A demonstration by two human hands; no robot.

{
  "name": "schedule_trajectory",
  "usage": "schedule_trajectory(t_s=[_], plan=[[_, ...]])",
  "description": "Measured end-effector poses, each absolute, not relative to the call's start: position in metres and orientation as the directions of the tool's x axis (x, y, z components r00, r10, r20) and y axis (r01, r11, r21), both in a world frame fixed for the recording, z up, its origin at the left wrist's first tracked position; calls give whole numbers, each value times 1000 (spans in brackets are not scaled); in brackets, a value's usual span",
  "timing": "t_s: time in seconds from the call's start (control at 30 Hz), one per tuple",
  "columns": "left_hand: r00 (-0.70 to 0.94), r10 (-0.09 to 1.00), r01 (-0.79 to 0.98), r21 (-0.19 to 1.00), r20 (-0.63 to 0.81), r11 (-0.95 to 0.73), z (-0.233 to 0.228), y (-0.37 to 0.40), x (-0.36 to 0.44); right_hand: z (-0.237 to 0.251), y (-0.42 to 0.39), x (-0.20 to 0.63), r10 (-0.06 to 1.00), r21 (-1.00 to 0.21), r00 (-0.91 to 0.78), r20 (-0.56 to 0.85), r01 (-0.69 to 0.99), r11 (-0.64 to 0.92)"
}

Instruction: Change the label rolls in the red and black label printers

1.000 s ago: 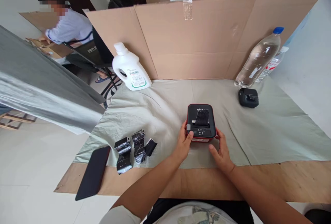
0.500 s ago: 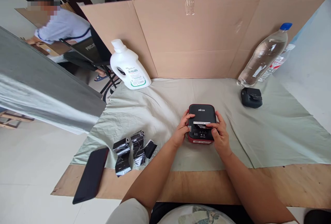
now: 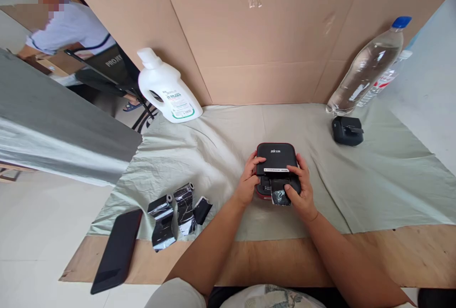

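Observation:
A small black label printer (image 3: 277, 157) with a red base sits on the pale green cloth (image 3: 221, 156) in the middle. My left hand (image 3: 248, 185) grips its left side, thumb on the lid's corner. My right hand (image 3: 301, 191) is on its right front, fingers over the control panel. A strip of shiny black ribbon (image 3: 279, 196) sticks out of the front slot, under my right thumb. The lid is down.
Loose black ribbon rolls (image 3: 177, 209) and a dark phone (image 3: 117, 251) lie at the front left. A white detergent jug (image 3: 164, 88) stands at the back left, water bottles (image 3: 366, 68) and a small black device (image 3: 347, 130) at the back right. Cardboard walls (image 3: 263, 42) surround the back. A person sits far left.
The printer's lid, open a second ago with the ribbon showing inside, has been shut. Both hands moved up onto the printer, and a ribbon strip now hangs out of the front.

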State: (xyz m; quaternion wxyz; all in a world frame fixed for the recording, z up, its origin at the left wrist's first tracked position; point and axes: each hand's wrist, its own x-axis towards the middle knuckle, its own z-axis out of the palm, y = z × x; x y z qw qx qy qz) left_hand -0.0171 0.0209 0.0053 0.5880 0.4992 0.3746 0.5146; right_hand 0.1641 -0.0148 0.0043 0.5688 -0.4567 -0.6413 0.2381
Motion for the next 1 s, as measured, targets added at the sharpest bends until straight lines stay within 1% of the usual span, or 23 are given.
schedule_trajectory(t_s=[0.07, 0.13, 0.27, 0.33, 0.4, 0.47, 0.5, 0.57, 0.6, 0.63, 0.67, 0.7, 0.73, 0.77, 0.83, 0.93, 1.0], plan=[[186, 982, -291, 956, 29, 27, 7, 20, -16, 2, -15, 163, 873, -852, 76, 481, 274, 446], [195, 981, -361, 929, -8, 80, 10, 20, -15, 0, -15, 161, 886, -881, 97, 453, 198, 429], [202, 979, -422, 902, 2, 85, 14, 19, -13, -4, -15, 157, 900, -905, 99, 425, 51, 422], [219, 975, -432, 898, 16, 82, 13, 19, -12, -7, -14, 157, 896, -901, 98, 434, 24, 434], [238, 971, -414, 906, 17, 86, 13, 18, -13, -10, -13, 158, 881, -886, 102, 463, 50, 460], [239, 971, -335, 939, 10, 73, 16, 16, -15, -13, -12, 161, 865, -869, 101, 492, 113, 481], [223, 975, -265, 963, 9, 52, 19, 16, -17, -14, -11, 162, 859, -861, 99, 503, 144, 488], [151, 987, -52, 998, 48, -41, 30, 17, -20, -14, -10, 163, 847, -846, 101, 521, 192, 497], [107, 989, 76, 991, 97, -105, 38, 19, -21, -14, -9, 164, 841, -838, 102, 531, 210, 504], [84, 984, 204, 964, 156, -170, 46, 22, -20, -14, -9, 164, 835, -830, 102, 541, 225, 510], [96, 973, 320, 920, 207, -228, 54, 27, -18, -14, -9, 164, 829, -822, 100, 550, 237, 517], [145, 961, 416, 867, 234, -274, 62, 32, -14, -14, -8, 164, 823, -815, 99, 560, 246, 525], [218, 949, 491, 814, 228, -309, 68, 38, -8, -14, -8, 165, 817, -809, 95, 568, 250, 533], [300, 935, 555, 763, 188, -332, 73, 45, -2, -14, -8, 165, 812, -803, 92, 576, 251, 541], [423, 905, 675, 648, 54, -354, 79, 59, 14, -15, -7, 166, 805, -795, 86, 587, 247, 554], [465, 873, 823, 436, -148, -364, 79, 74, 36, -15, -7, 167, 799, -788, 77, 596, 247, 564], [446, 864, 879, 296, -235, -373, 80, 77, 46, -15, -7, 168, 795, -783, 76, 601, 256, 567]])
